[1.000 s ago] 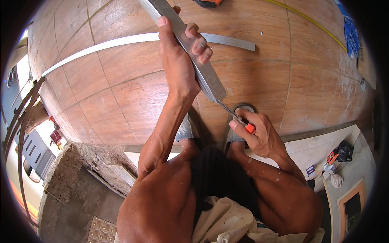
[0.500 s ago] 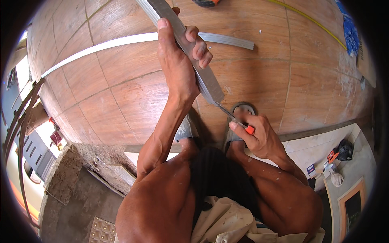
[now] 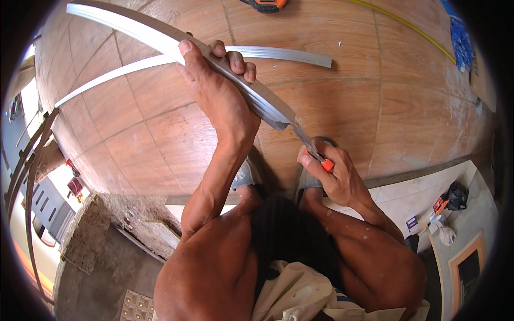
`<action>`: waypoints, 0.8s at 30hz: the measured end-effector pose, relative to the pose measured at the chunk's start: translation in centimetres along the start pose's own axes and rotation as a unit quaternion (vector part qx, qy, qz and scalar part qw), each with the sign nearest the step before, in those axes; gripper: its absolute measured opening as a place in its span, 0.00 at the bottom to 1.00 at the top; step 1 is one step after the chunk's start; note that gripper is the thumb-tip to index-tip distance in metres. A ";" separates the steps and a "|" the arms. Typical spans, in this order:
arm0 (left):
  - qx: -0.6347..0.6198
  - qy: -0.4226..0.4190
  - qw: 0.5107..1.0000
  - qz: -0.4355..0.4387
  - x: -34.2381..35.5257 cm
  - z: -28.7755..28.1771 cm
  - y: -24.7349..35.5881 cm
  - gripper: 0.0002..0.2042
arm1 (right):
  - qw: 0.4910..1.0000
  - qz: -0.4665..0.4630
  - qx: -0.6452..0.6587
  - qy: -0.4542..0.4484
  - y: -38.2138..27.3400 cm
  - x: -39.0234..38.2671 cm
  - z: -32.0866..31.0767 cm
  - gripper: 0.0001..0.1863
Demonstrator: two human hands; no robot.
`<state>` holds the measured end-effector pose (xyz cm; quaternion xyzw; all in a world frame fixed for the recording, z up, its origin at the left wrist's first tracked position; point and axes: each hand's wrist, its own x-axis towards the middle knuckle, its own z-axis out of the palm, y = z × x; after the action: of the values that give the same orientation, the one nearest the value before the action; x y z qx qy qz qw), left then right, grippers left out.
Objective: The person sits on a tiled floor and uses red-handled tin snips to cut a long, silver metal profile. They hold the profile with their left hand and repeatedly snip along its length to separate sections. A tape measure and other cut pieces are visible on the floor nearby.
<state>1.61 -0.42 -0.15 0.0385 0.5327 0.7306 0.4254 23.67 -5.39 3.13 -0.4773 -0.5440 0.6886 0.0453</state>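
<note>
The left hand (image 3: 222,99), near the upper middle of the frame, is closed round a long ridged metal strip (image 3: 144,31), its thumb along the near side and its fingers curled over the far edge; the metal strip runs from the upper left of the frame down to the centre, raised above the tiled floor (image 3: 326,101); the right hand (image 3: 342,174), right of centre, is closed round the red grip of a slim metal tool (image 3: 305,140); the tool points up and to the left, its narrow tip at the strip's lower end, though the exact contact is too small to tell.

A second strip (image 3: 289,54), pale and silvery, lies on the floor across the upper part of the frame, passing behind the left hand; a small white scrap (image 3: 339,44) lies near its right end; a black-and-orange case (image 3: 267,5) is cut off by the upper edge; a yellow tape (image 3: 412,25) slants across the upper right, its lower end near some crumpled blue plastic (image 3: 461,45); a shoe (image 3: 246,174) shows below the centre, on the left; a black bag (image 3: 456,197) sits at the right, just beside an orange-and-black object (image 3: 440,204); dark curved bars (image 3: 29,176) cross the left rim.
</note>
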 end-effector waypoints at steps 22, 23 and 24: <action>0.052 0.061 0.992 0.096 -0.8 0.3 0.4 0.20 | 0.996 -0.006 -0.076 0.046 -0.7 0.7 -0.5 0.15; 0.052 0.061 0.992 0.096 -0.8 0.2 0.4 0.20 | 0.996 -0.001 -0.074 0.046 -0.7 0.7 -0.5 0.15; 0.055 0.061 0.992 0.099 -0.8 0.2 0.4 0.20 | 0.996 -0.002 -0.075 0.046 -0.8 0.7 -0.5 0.15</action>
<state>2.02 -0.84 0.55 0.0694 0.5907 0.7397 0.3149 23.28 -4.33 3.36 -0.5098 -0.5925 0.6227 0.0358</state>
